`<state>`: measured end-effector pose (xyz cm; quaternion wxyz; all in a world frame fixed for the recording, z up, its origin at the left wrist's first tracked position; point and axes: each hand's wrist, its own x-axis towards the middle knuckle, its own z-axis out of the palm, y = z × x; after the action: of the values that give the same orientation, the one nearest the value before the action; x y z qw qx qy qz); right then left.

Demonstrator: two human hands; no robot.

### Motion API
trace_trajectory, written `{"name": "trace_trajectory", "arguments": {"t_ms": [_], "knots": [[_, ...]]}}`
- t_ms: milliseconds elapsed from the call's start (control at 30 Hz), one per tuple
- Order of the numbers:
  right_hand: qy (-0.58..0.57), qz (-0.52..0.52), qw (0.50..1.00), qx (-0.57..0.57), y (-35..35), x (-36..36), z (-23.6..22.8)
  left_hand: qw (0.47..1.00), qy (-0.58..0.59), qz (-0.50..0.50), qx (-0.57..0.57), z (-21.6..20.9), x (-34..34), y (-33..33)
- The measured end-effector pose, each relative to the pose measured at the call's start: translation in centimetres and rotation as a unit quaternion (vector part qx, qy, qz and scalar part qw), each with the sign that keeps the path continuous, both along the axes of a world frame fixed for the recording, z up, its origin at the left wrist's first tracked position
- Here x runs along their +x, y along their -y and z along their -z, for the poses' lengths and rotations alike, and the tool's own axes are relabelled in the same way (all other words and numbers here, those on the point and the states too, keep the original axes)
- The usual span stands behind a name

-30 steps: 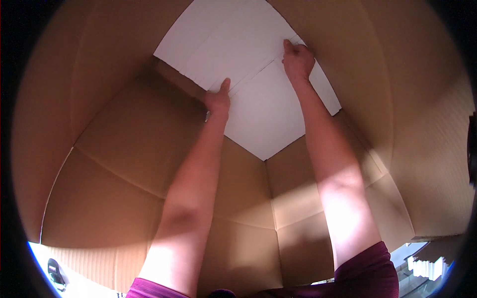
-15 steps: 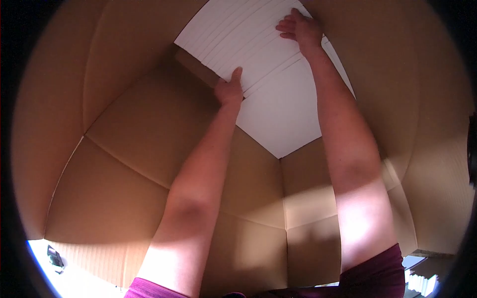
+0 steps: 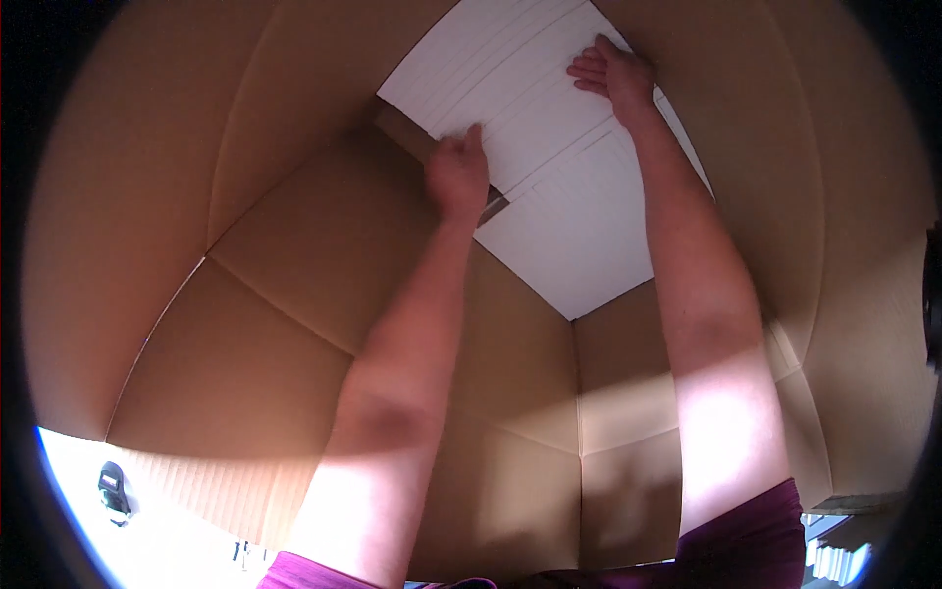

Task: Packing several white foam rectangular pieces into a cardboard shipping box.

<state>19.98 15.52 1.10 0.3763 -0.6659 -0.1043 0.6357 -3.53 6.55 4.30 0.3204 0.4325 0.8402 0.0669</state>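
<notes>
Okay, flat white board-like panel with thin parallel lines (image 3: 510, 88) lies deep inside the large open brown corrugated cardboard box (image 3: 275, 334), toward the top of the view. Plain white flat surface (image 3: 579, 231) shows just below it, reaching down to a box corner. Left hand (image 3: 458, 175) at the panel's left edge, partly curled, thumb pointing up over the white; other fingers mostly hidden, can't tell if it grips. Right hand (image 3: 616, 80) near the right edge, open, fingers extended and a bit apart over the panel, nothing clasped; contact unclear. Both bare forearms reach in from below; purple fabric sleeve (image 3: 751, 535) on the right arm. Small dark object (image 3: 114, 491) outside the box, lower left.
</notes>
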Motion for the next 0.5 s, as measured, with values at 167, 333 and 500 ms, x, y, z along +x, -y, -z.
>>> {"name": "trace_trajectory", "arguments": {"t_ms": [167, 333, 500], "knots": [[-0.009, -0.007, 1.0, -0.003, 0.0, 0.2, 0.2, 0.957, 0.254, -0.042, -0.133, 1.6, 0.2, -7.5], [0.001, -0.013, 1.0, -0.017, -0.1, -0.4, 0.1, 0.959, 0.219, -0.057, -0.169, 2.3, 0.4, -9.1], [0.031, -0.004, 0.999, -0.018, -0.4, 0.1, -0.2, 0.964, 0.192, -0.039, -0.182, 3.0, 1.0, -9.6]]}}
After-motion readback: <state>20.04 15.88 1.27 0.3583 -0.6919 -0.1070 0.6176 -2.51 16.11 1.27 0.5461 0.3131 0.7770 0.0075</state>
